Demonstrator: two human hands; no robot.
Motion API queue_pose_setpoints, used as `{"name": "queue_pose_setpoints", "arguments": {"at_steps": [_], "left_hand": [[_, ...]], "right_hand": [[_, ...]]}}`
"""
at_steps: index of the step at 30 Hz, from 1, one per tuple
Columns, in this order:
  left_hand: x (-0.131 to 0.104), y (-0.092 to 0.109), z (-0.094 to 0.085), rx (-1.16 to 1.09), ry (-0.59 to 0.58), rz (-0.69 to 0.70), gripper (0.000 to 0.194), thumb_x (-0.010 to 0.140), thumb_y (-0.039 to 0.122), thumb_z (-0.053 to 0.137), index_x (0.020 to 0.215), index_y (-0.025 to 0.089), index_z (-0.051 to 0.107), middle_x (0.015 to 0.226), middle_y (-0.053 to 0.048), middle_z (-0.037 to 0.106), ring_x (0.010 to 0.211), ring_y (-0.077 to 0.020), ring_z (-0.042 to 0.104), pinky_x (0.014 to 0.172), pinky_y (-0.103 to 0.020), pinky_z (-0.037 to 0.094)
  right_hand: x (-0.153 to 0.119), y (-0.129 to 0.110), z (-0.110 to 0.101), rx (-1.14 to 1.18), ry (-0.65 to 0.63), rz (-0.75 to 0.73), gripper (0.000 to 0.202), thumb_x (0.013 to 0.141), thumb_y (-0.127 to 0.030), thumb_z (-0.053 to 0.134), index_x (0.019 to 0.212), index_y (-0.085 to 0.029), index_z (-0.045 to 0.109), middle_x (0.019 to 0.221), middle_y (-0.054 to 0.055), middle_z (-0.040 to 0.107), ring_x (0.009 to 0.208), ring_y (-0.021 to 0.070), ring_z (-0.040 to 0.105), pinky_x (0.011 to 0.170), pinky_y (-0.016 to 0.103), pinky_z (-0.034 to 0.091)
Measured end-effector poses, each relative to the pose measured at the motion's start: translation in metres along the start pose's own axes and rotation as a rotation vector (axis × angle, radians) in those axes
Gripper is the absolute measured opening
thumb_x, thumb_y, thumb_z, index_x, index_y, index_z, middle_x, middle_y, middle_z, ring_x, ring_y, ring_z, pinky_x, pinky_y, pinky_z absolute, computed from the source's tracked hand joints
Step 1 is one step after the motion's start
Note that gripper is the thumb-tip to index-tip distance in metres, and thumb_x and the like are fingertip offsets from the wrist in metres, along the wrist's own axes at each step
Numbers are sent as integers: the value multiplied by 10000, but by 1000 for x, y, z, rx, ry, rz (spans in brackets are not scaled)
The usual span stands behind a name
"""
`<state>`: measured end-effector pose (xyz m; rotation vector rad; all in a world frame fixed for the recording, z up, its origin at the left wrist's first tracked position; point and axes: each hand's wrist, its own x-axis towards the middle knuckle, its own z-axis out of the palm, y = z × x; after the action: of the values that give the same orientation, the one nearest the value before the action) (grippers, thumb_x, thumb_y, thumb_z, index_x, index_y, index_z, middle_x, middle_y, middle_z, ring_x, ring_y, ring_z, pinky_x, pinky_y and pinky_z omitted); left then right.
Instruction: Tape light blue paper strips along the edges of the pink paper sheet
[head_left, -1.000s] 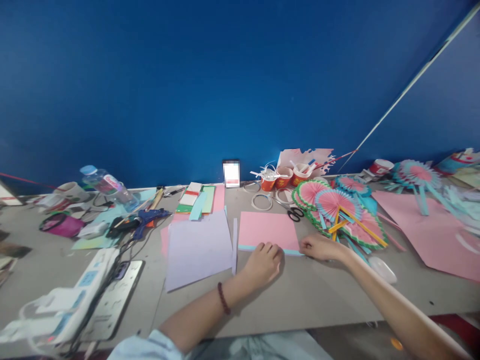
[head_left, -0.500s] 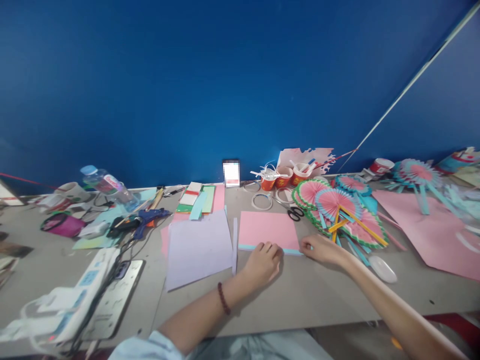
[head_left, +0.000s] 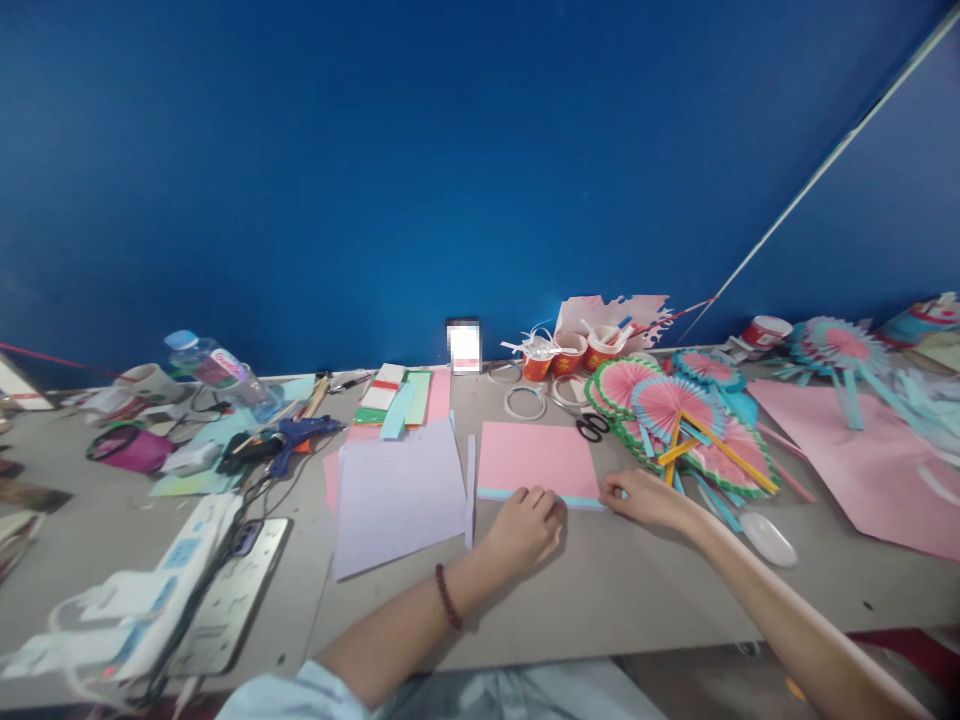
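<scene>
Cup (head_left: 537, 370) of strips (head_left: 535, 346) beyond sheet (head_left: 536, 456), left fingers (head_left: 537, 498) parted, right fingers (head_left: 613, 490) curled, hold unclear

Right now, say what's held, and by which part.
Cannot be told: the left hand rests on the pink sheet along its near edge, the right hand is at its near right corner.

Grey table (head_left: 615, 610), contents as I log them remotely.
I list, left to right: white power strip (head_left: 184, 565); phone (head_left: 236, 590) beside it, camera side up; lavender sheet (head_left: 401, 495), overlapping pink paper (head_left: 330, 482); narrow lavender strip (head_left: 470, 490); pink rectangular sheet (head_left: 536, 457), pale-blue band (head_left: 495, 495) along its near edge; thin pale rings (head_left: 525, 418); red paper cups (head_left: 568, 360), three, upright near the back; black-handled scissors (head_left: 594, 428); pleated watermelon-pattern fans (head_left: 679, 405), heaped; white computer mouse (head_left: 769, 540); large pink sheet (head_left: 862, 465), far right.
</scene>
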<state>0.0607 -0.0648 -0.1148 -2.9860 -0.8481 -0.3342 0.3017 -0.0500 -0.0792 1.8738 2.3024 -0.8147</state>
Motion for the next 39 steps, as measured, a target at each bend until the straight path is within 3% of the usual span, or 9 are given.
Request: {"name": "queue_pose_setpoints", "arguments": {"at_steps": [5, 8, 12, 16, 21, 33, 39], "left_hand": [[0, -2, 1, 4, -9, 7, 290, 903, 292, 426, 1127, 131, 517, 994, -107, 564, 938, -231, 507, 742, -366, 386], [4, 0, -1, -1, -18, 33, 235, 903, 284, 420, 1000, 135, 573, 923, -98, 581, 894, -225, 520, 718, -358, 386], [8, 13, -2, -25, -23, 90, 205, 894, 262, 437, 892, 135, 597, 861, -80, 595, 855, -211, 536, 687, -338, 391], [12, 35, 3, -50, -10, 149, 302, 876, 283, 466, 1075, 78, 565, 950, -114, 620, 905, -220, 544, 750, -339, 412], [25, 50, 10, 18, 44, 96, 457, 882, 301, 439, 1240, 20, 478, 1215, -178, 567, 1124, -261, 485, 933, -359, 371], [27, 51, 15, 0, 42, 9, 494, 913, 346, 334, 1261, 20, 465, 1234, -159, 548, 1137, -250, 463, 956, -331, 370], [30, 49, 7, -21, -19, 3, 476, 888, 352, 380, 1239, 46, 478, 1222, -151, 535, 1068, -239, 471, 900, -331, 396]], "right_hand": [[0, 0, 0, 6, -1, 6, 222, 823, -300, 482, 743, -194, 660, 789, 53, 696, 772, 199, 632, 660, 249, 377], [-1, -1, -1, 8, 2, 2, 225, 822, -297, 484, 731, -190, 660, 772, 52, 695, 759, 199, 630, 658, 250, 378], [-1, -1, -1, 25, 16, 0, 227, 815, -293, 487, 719, -182, 660, 756, 52, 691, 757, 201, 629, 654, 244, 384], [-1, 0, 1, 21, 20, 0, 231, 814, -287, 478, 722, -178, 659, 758, 57, 692, 739, 195, 627, 643, 244, 381], [-2, 0, 0, 11, 5, 3, 228, 815, -273, 465, 743, -173, 656, 783, 66, 696, 743, 195, 626, 631, 247, 369], [-4, 1, 4, 41, 49, 7, 227, 810, -262, 451, 720, -182, 644, 755, 57, 683, 729, 195, 620, 635, 247, 375], [-7, 4, 4, 129, 69, -33, 191, 777, -259, 475, 709, -181, 635, 731, 56, 681, 695, 199, 614, 622, 255, 393]]}}
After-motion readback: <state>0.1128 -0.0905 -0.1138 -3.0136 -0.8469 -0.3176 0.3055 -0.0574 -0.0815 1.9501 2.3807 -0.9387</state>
